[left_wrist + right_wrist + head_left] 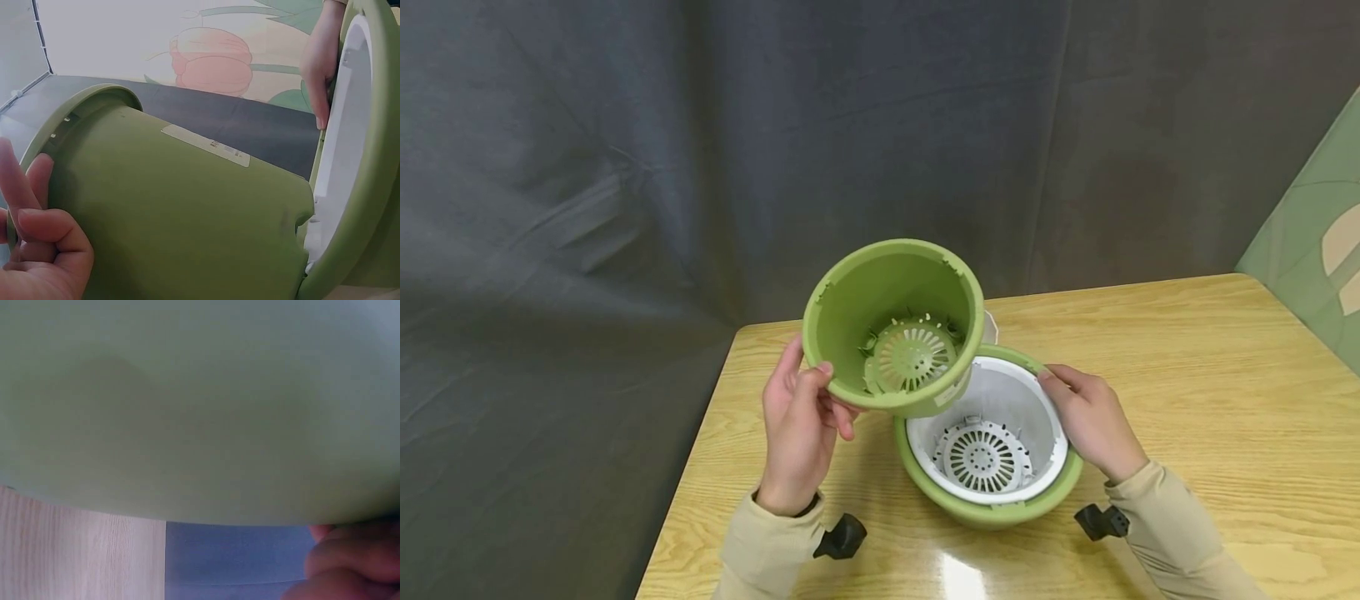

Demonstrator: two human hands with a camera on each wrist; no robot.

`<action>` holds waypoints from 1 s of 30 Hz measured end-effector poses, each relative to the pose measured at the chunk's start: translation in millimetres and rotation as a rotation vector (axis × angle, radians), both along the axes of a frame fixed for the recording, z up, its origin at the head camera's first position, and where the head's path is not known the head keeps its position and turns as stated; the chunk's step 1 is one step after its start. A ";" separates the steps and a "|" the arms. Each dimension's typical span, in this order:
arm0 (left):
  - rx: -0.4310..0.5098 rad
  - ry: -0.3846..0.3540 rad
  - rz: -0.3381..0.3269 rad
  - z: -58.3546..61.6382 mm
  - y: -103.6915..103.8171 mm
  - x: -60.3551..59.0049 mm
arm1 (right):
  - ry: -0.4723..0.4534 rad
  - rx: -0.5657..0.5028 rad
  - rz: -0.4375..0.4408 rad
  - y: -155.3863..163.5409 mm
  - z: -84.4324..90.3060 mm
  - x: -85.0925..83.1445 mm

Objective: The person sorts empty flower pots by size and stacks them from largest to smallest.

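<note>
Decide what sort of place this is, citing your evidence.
Probably an indoor, screened-off tabletop workspace: a wood-grain table, a dark grey hanging cloth behind it, and a tulip-like flower mural.

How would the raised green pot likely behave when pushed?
The raised pot is probably stiff: its rim shows no bend in the left hand. It's likely light, as only one hand grips it. Its base looks narrower, so it might tip.

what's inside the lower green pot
A white pot with a slotted base. It hides most of the inside of the lower green pot; the raised green pot covers part of both rims.
</note>
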State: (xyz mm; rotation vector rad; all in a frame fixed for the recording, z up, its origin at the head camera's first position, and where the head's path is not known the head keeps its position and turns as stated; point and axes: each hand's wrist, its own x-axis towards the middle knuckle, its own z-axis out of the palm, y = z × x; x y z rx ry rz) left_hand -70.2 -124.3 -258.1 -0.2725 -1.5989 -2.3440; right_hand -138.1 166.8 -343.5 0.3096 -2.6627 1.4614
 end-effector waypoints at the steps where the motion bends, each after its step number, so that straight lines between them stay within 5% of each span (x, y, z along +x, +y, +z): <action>1: -0.001 0.003 -0.004 -0.1 0.3 0.2 | 0.000 0.001 0.000 0.1 0.1 0.1; 30: -0.046 -0.015 -0.067 1.5 6.6 4.6 | -0.004 -0.037 0.018 1.4 -2.1 -0.6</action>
